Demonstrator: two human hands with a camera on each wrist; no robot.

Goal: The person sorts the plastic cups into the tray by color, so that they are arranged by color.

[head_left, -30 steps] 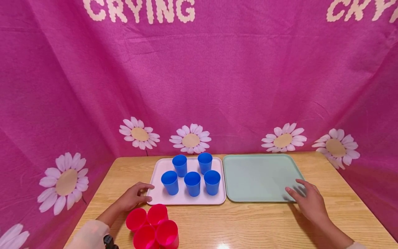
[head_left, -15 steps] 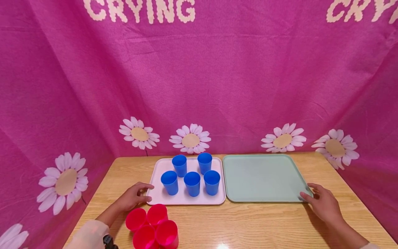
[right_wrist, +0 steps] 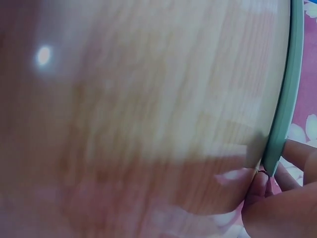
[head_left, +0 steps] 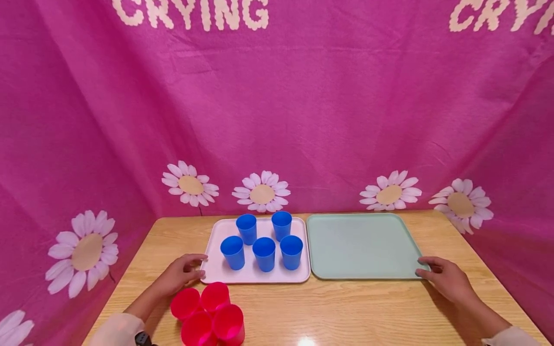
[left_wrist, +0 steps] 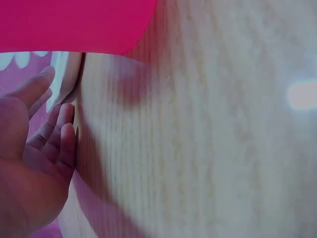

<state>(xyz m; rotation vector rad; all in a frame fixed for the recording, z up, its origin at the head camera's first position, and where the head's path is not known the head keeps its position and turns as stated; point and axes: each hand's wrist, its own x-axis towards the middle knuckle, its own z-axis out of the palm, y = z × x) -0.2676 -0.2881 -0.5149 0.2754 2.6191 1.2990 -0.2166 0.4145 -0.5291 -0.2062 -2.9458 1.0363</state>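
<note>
My left hand (head_left: 176, 275) touches the left edge of the pink tray (head_left: 212, 274) near its front corner, its fingers loosely extended in the left wrist view. Several blue cups (head_left: 264, 257) stand upright on that tray. At the front right corner of the green tray (head_left: 363, 247), my right hand (head_left: 447, 278) holds the rim between thumb and fingers. The right wrist view shows fingers (right_wrist: 297, 151) at the green tray's corner, some bent beneath it. Beside my left forearm, several red cups (head_left: 229, 323) stand close together on the table.
Both trays lie side by side on a wooden table (head_left: 329, 307), the pink one left of the green. A magenta curtain (head_left: 303, 120) with daisies closes off the back and sides. One red cup (left_wrist: 74, 25) looms over the top of the left wrist view.
My right hand has moved right and slightly down, from above the green tray to its front right corner. The left hand has stayed at the pink tray. The head view has shifted slightly.
</note>
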